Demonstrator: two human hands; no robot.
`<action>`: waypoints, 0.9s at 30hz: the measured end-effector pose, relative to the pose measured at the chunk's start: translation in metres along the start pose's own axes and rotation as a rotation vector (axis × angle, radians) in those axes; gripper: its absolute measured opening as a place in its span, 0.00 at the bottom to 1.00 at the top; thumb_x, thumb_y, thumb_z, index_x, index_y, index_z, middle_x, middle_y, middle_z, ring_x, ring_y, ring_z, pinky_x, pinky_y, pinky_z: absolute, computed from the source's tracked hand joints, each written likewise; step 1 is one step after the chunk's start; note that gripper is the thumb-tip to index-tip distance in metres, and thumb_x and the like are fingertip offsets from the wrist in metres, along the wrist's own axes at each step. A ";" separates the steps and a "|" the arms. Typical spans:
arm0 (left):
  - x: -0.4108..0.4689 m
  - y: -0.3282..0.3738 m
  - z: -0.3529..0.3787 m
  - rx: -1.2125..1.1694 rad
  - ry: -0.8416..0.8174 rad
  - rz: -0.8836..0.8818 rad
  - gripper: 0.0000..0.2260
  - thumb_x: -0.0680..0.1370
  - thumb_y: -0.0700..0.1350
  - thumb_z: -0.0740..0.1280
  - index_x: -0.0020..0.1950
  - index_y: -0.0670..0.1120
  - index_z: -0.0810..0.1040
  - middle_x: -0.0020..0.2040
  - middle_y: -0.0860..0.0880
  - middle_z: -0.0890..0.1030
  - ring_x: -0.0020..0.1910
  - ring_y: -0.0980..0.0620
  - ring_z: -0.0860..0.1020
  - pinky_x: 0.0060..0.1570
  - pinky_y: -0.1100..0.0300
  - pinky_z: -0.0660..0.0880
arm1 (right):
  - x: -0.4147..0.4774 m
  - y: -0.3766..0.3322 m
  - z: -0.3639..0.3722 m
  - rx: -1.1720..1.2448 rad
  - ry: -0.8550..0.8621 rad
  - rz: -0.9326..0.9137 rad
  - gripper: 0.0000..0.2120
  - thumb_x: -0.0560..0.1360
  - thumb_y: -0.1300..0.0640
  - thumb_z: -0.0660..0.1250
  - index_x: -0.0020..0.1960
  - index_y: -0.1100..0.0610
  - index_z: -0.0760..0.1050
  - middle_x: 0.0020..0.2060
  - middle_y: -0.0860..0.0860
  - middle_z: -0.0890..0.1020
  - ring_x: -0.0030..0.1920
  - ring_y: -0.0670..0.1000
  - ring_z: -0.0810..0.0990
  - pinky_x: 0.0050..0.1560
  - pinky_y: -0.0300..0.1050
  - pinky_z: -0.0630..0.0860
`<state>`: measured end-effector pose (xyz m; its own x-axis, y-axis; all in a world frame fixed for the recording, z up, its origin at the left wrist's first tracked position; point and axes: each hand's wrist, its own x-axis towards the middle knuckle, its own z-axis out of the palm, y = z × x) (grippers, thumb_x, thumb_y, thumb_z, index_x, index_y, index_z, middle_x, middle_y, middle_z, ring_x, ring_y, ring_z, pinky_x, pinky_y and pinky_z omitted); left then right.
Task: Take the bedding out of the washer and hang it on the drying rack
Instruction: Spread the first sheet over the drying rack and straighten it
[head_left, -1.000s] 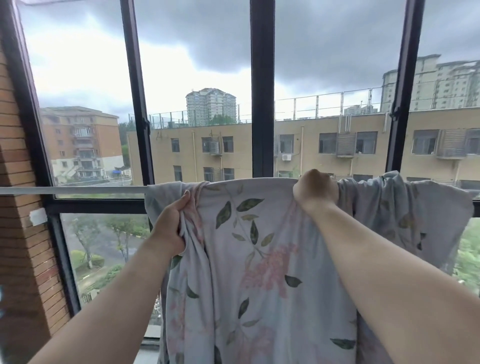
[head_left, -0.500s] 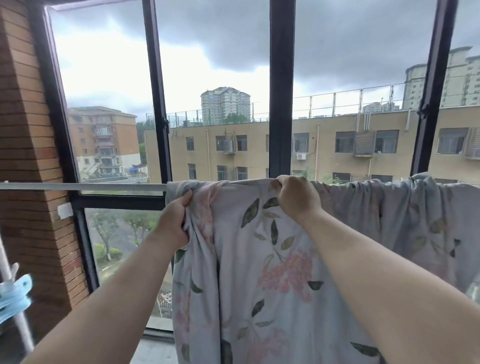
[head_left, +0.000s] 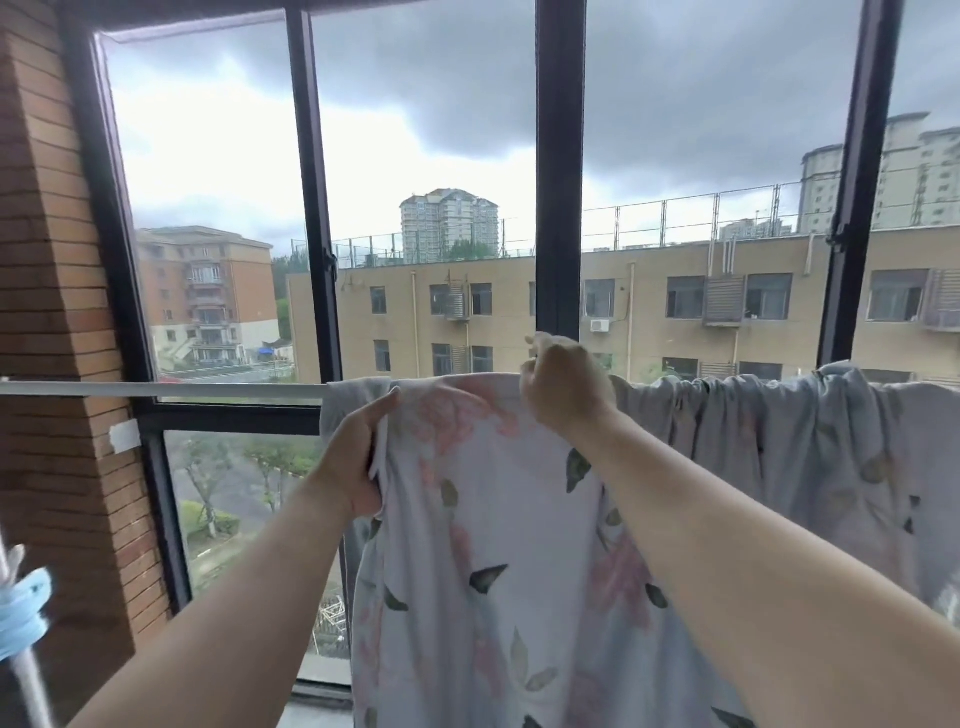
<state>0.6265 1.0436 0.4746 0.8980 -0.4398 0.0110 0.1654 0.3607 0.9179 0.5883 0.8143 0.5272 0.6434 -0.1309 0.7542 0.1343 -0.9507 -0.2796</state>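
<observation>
Here: bedding (head_left: 493, 519) draped over drying rail (head_left: 182, 389), hanging in front of window frame (head_left: 558, 208). Left grip (head_left: 353, 462) clenched round bedding's left edge, just below rail; right grip (head_left: 563, 387) curled on top fold at rail. Bare rail runs free leftward to brick wall (head_left: 47, 260); rightward, fabric bunched along rail to picture edge. Right fingertips partly hidden behind knuckles. Lower hem cut off at bottom. Blue item (head_left: 23, 608), lower left, blurred, unidentifiable.
</observation>
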 end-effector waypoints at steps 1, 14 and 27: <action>-0.001 -0.001 -0.002 -0.014 -0.035 -0.017 0.27 0.78 0.59 0.68 0.68 0.40 0.79 0.66 0.37 0.79 0.67 0.38 0.76 0.71 0.40 0.69 | 0.000 -0.011 0.009 0.030 -0.057 -0.031 0.15 0.82 0.56 0.58 0.63 0.61 0.77 0.52 0.59 0.84 0.51 0.59 0.83 0.50 0.53 0.81; 0.004 0.019 -0.008 -0.056 0.092 0.123 0.15 0.79 0.41 0.64 0.61 0.35 0.80 0.56 0.35 0.83 0.55 0.38 0.83 0.56 0.47 0.79 | -0.003 0.006 0.036 -0.075 -0.085 0.032 0.14 0.80 0.61 0.56 0.54 0.57 0.81 0.45 0.58 0.85 0.48 0.61 0.82 0.51 0.51 0.79; 0.014 0.048 -0.024 -0.069 0.418 0.234 0.10 0.79 0.36 0.65 0.39 0.46 0.74 0.19 0.52 0.67 0.14 0.58 0.62 0.14 0.70 0.59 | -0.006 0.033 -0.002 -0.209 0.086 0.219 0.12 0.79 0.59 0.59 0.58 0.64 0.76 0.50 0.61 0.83 0.52 0.62 0.80 0.55 0.52 0.75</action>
<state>0.6564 1.0746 0.5097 0.9989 0.0231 0.0407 -0.0468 0.4700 0.8814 0.5874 0.7832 0.5148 0.5730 -0.3535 0.7394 -0.1640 -0.9334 -0.3192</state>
